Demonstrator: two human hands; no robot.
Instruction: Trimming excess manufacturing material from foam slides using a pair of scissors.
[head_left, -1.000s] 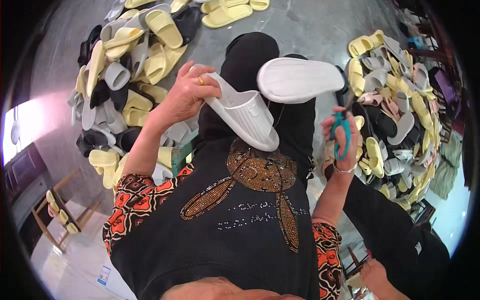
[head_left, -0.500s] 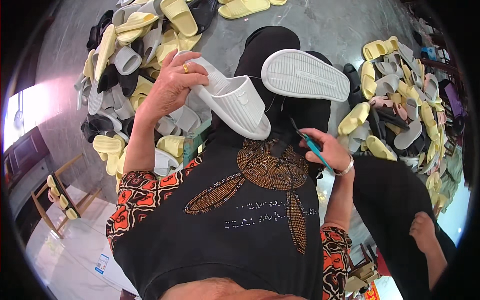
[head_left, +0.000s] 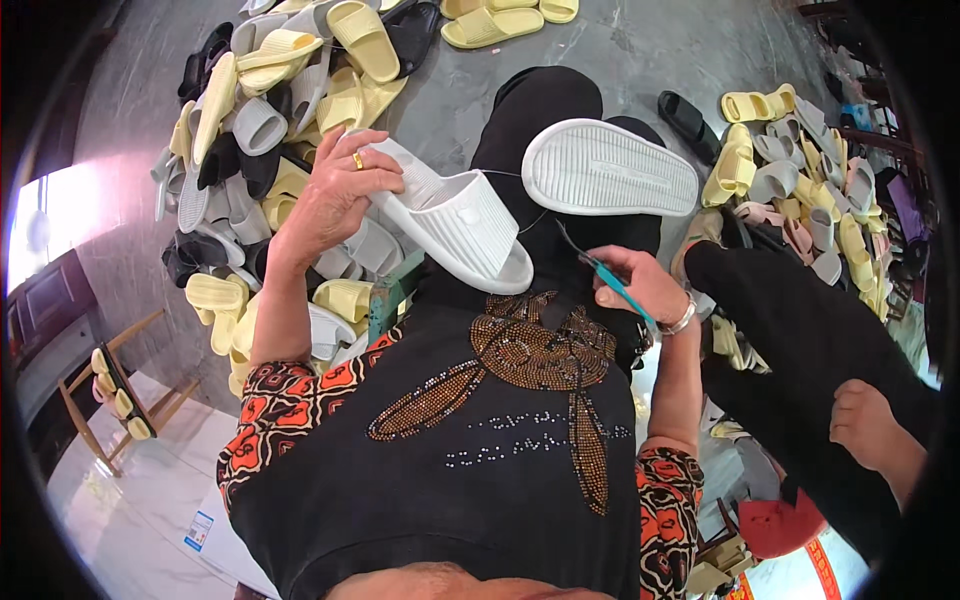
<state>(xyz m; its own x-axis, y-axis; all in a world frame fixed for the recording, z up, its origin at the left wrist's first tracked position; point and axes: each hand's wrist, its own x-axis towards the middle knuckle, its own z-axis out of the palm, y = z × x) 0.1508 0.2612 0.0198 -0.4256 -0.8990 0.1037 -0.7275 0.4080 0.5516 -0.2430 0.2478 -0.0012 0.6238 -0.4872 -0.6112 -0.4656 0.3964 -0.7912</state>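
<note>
My left hand (head_left: 335, 205) is closed around the heel end of a pale grey ribbed slipper (head_left: 462, 235), which hangs tilted above my lap with its strap facing up. A second pale slipper (head_left: 610, 168) lies sole up across my black-trousered knees. A thin dark cord (head_left: 503, 173) runs between the two slippers. My right hand (head_left: 645, 285) grips teal-handled snips (head_left: 613, 284). Their slim dark tip points up and left, near the cord below the second slipper. I cannot tell whether the tip touches the cord.
Heaps of yellow, grey and black slippers lie on the left (head_left: 260, 125) and right (head_left: 780, 185) of the grey floor (head_left: 640, 50). Another person's black-trousered leg (head_left: 790, 300) and hand (head_left: 868, 425) are close on my right. A wooden rack (head_left: 150, 400) stands at the lower left.
The held slipper has shifted slightly left and down. My right hand has moved a little left with the snips. The other person's leg has swung up toward the right heap.
</note>
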